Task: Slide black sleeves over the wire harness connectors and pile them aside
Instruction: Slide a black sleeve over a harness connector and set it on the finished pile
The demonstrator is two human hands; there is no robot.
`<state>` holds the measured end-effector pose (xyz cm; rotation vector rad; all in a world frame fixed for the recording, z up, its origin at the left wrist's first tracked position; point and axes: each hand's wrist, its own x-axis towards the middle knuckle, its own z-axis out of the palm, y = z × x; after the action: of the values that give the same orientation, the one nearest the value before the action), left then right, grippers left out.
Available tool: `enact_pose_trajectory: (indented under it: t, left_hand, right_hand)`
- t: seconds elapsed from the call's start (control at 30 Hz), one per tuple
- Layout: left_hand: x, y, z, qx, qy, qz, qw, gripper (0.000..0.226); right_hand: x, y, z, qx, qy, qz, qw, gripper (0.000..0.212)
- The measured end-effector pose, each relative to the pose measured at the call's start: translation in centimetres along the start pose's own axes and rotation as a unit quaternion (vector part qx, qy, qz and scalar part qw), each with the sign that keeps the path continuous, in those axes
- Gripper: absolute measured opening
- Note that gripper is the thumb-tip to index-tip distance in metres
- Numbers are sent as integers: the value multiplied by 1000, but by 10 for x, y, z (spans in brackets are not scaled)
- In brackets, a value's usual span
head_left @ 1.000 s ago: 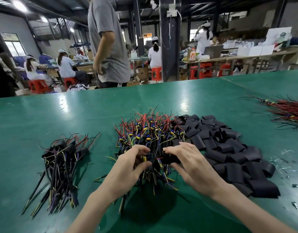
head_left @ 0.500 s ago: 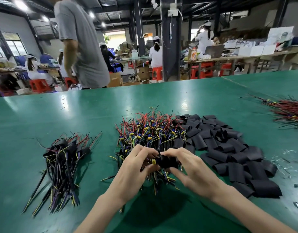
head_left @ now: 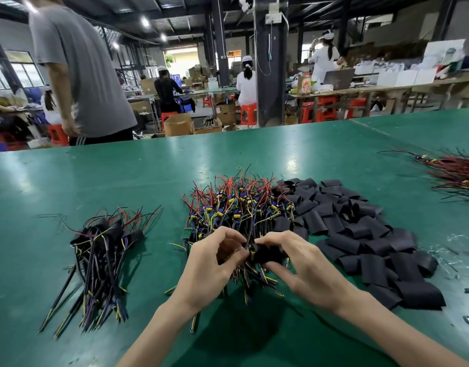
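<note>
Head view: both hands meet low in the middle of the green table (head_left: 148,176), over the near edge of the loose harness pile (head_left: 241,205).
Change: hands and sleeve sit much where they did half a second ago. The person in grey (head_left: 79,70) beyond the table has moved further left.
Left hand (head_left: 212,263): fingers curled, tips pinching a harness (head_left: 251,255) at the sleeve's left mouth.
Right hand (head_left: 304,271): thumb below and fingers on top, gripping the black sleeve (head_left: 267,254).
Hidden: fingers cover most of the sleeve. Only a yellow bit of the harness shows at the opening, and how far the connector is inside cannot be told. The hands are a little blurred.
Sleeve: short, flat, matt black tube, lying crosswise between the hands.
Sleeve stock (head_left: 360,234): a spread of the same black pieces on the right, touching the harness pile.
Finished pile (head_left: 103,250): sleeved harnesses on the left, well apart, with their wires trailing toward the near edge.
</note>
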<state>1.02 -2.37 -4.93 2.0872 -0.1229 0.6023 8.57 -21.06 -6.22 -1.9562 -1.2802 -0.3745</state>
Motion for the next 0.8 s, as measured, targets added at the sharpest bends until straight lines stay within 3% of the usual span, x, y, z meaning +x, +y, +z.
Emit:
enact_pose_trajectory:
  t: [0.63,0.8]
  left_hand:
    - [2,-1,-3,3,9,-18,1000,31]
    - [19,-9,-47,15,140,-26,990,35]
  right_hand:
    - [1,3,5,-15,-2,-23,1000,47]
    - [4,21,-4,-124,99,67,985,41]
